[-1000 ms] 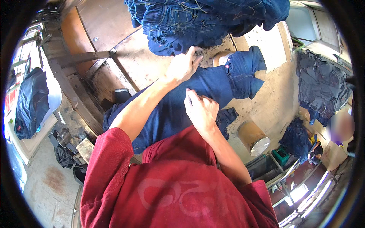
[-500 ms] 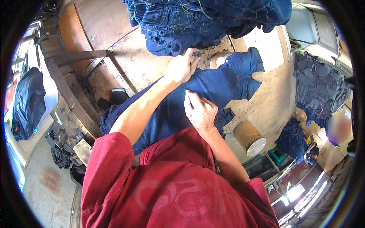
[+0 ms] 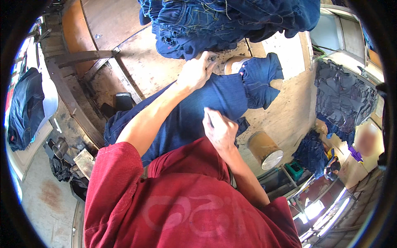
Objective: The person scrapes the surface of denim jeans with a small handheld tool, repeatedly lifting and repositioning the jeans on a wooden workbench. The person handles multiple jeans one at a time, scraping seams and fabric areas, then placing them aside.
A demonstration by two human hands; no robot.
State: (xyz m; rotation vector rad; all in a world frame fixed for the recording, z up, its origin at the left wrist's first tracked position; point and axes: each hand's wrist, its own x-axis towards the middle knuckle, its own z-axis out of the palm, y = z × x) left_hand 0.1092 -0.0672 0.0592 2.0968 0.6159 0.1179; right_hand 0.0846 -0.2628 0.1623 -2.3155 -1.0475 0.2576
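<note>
A pair of blue jeans [image 3: 182,111] lies stretched across my lap, its waist end [image 3: 262,80] off to the right. My left hand [image 3: 197,72] is at the far edge of the denim, thumb and fingers bent toward each other. Whatever sits between those fingers is too small to make out. Nearer to me, my right hand [image 3: 222,130] is curled over the near side of the jeans with its fingers drawn together. What it grips, if anything, is hidden by the fingers.
A thick heap of jeans [image 3: 231,25] rises just beyond my left hand. A round container [image 3: 264,149] stands to the right, near piles of grey garments [image 3: 347,89] and dark blue cloth [image 3: 312,153]. Wooden framing [image 3: 82,111] runs along the left.
My right hand has dropped slightly toward me, away from the middle of the jeans. My left hand has hardly moved. The waist end of the jeans looks slightly shifted.
</note>
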